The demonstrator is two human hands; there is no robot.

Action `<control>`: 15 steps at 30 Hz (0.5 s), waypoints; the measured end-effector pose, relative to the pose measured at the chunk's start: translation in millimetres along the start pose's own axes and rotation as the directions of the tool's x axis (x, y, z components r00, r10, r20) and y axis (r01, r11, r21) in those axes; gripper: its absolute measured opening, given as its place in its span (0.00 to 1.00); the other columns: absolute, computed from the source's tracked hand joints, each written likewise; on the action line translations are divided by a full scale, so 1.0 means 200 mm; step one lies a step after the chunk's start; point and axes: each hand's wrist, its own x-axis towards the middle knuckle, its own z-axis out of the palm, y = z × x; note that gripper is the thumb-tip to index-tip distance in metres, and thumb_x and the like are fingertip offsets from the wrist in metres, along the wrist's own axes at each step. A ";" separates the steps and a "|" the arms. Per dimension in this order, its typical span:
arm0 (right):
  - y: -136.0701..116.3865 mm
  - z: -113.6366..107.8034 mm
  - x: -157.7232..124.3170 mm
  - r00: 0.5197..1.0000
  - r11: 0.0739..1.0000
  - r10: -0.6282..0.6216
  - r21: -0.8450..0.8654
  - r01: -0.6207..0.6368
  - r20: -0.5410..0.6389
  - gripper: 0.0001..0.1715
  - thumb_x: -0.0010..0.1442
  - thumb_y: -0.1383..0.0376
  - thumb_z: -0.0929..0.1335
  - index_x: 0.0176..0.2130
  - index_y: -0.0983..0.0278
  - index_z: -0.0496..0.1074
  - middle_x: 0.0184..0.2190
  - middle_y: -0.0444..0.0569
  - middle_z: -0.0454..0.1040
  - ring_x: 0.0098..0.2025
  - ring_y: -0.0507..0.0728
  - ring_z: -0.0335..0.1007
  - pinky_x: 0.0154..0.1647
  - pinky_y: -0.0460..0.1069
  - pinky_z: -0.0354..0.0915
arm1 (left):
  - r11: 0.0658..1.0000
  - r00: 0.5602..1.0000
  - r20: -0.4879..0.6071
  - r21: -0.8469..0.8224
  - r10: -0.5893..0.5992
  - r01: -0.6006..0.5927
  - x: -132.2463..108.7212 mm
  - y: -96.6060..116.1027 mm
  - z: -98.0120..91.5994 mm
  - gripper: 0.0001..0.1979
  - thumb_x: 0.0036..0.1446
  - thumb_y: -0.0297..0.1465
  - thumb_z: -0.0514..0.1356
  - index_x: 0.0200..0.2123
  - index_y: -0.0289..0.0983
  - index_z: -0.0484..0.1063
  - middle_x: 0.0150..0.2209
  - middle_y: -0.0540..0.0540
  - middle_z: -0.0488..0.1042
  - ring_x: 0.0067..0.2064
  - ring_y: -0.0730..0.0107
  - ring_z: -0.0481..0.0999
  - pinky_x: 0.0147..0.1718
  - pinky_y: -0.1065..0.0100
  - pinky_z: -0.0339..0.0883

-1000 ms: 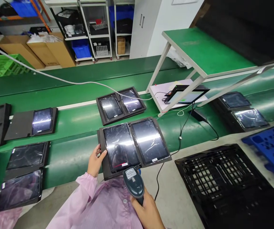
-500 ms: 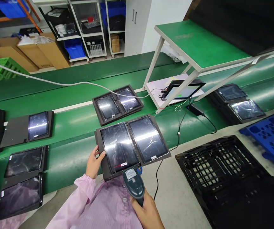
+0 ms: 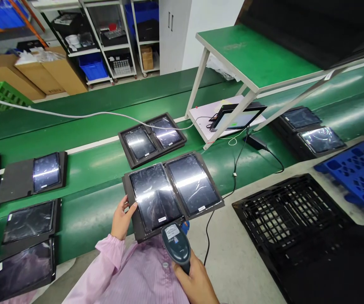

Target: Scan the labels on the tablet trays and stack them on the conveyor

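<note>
My left hand [image 3: 122, 218] grips the left edge of a black foam tray [image 3: 129, 191], thumb on top. Two dark glossy screens lie side by side in it: a left screen [image 3: 155, 194] and a right screen [image 3: 194, 181], each with a small white label at its lower edge. Wrapped in my right hand [image 3: 196, 278] is a dark teal barcode scanner [image 3: 176, 245], its head close to the tray's near edge. Behind the tray, another foam tray [image 3: 131, 164] with two screens rests on the green belt.
More screens in foam trays [image 3: 62, 173] lie at the left on the green conveyor [image 3: 90, 211]. A green-topped stand [image 3: 261, 55] holds a tablet [image 3: 237, 118] on its lower shelf. Cables trail by a black adapter [image 3: 255, 142]. Black [image 3: 273, 211] and blue plastic pallets [image 3: 359, 169] lie at right.
The red scan line on the left screen's label is gone. The whole view has shifted slightly; both hands keep their grips on the tray and the scanner.
</note>
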 end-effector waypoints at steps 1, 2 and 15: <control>0.01 0.00 0.00 1.000 1.000 -0.009 -0.003 0.009 -0.002 0.25 0.56 0.60 0.67 0.53 0.61 0.73 0.46 0.51 0.81 0.48 0.63 0.78 0.50 0.52 0.71 | 1.000 1.000 0.003 -0.002 0.001 -0.001 0.00 0.00 0.00 0.41 0.49 0.46 0.70 0.62 0.35 0.65 0.63 0.34 0.68 0.60 0.53 0.69 0.55 0.57 0.68; 0.01 0.00 0.00 1.000 1.000 -0.016 -0.006 0.016 -0.002 0.25 0.56 0.61 0.67 0.53 0.61 0.73 0.45 0.51 0.81 0.47 0.63 0.78 0.49 0.52 0.71 | 1.000 1.000 0.007 -0.003 -0.001 0.001 0.00 0.00 0.00 0.41 0.49 0.46 0.70 0.62 0.35 0.65 0.62 0.34 0.69 0.60 0.53 0.70 0.55 0.57 0.68; -0.02 -0.07 0.00 0.999 0.994 -0.013 0.106 0.018 -0.043 0.24 0.57 0.62 0.70 0.53 0.64 0.74 0.49 0.54 0.80 0.51 0.64 0.76 0.54 0.54 0.70 | 0.999 0.999 -0.007 -0.006 -0.035 0.035 0.02 0.05 0.01 0.47 0.44 0.48 0.72 0.63 0.33 0.64 0.62 0.32 0.68 0.61 0.50 0.69 0.62 0.51 0.62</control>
